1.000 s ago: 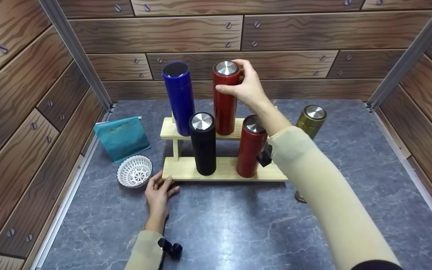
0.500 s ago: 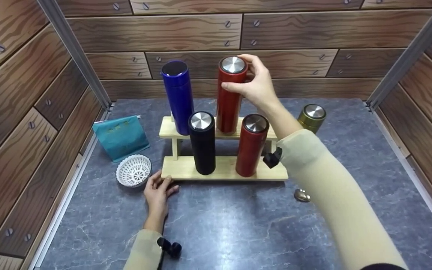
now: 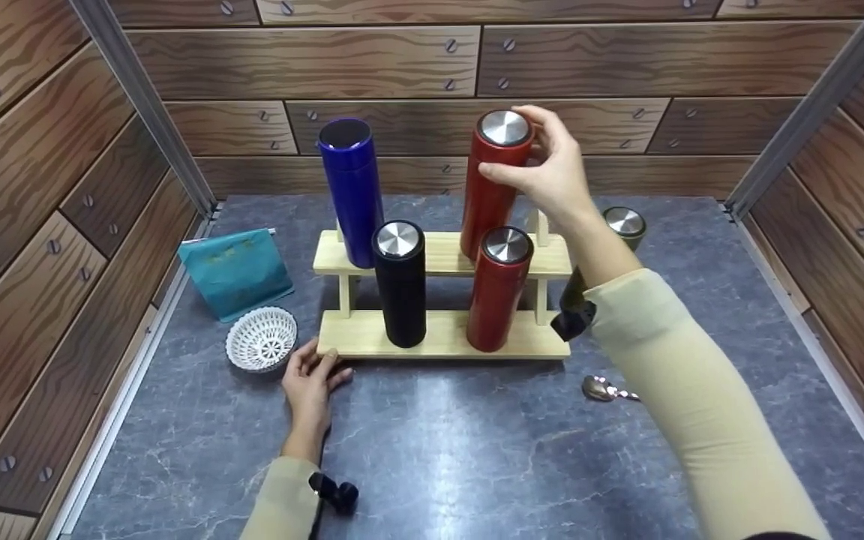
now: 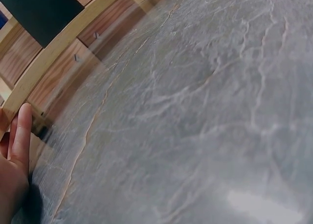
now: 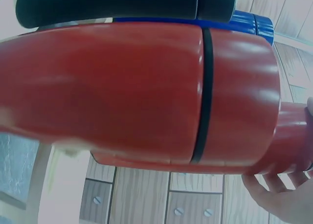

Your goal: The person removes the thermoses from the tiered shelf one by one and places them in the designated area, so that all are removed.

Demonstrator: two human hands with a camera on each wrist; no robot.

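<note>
One tall red cylindrical metal flask (image 3: 488,202) is gripped near its top by the half-curled right hand (image 3: 556,172), at the pale wooden two-tier rack's (image 3: 447,330) upper shelf, nearer the right edge. Lower front-left corner is touched by the left hand (image 3: 310,390); whether pinched cannot be told.

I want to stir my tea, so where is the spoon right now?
In the head view, the spoon lies on the grey tabletop, just off the front right corner of the wooden rack, its handle reaching the right sleeve.

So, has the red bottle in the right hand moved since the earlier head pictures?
Yes, rightward: in the head view, the red bottle in the right hand is now farther from the blue bottle on the upper shelf.
</note>
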